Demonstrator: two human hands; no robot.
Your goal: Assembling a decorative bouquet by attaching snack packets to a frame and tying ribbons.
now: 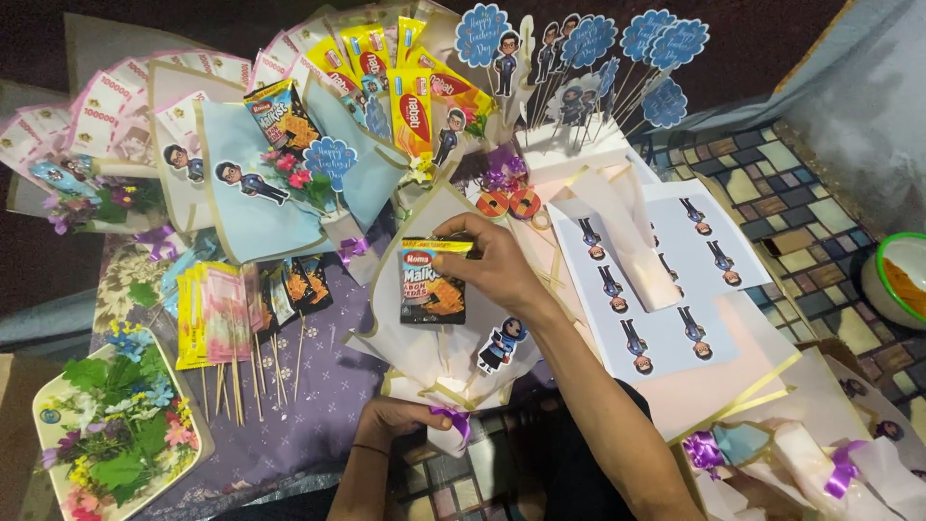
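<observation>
Head view: our right hand (487, 259) pinches the snack packet's (434, 280) top edge, packet upright inside the white paper bouquet wrap (405, 318); our left hand (400, 417) clasps the wrap's stem by the purple ribbon (453, 419); skewered packets (246, 314) lie left.

Two hands are in view: the left hand (391, 418) and the right hand (487, 259). One dark snack packet (433, 280) sits in the white paper bouquet (424, 357) between them, beside one cartoon figure cutout (501, 344). Two finished bouquets lie at the top left: a banknote bouquet (87, 125) and a snack bouquet (318, 125). Two red round stickers (508, 204) lie together. One sticker sheet (656, 289) carries about nine cartoon figures. One tray of artificial flowers (116, 434) sits at lower left, and one green-rimmed bowl (902, 280) at the right edge.
</observation>
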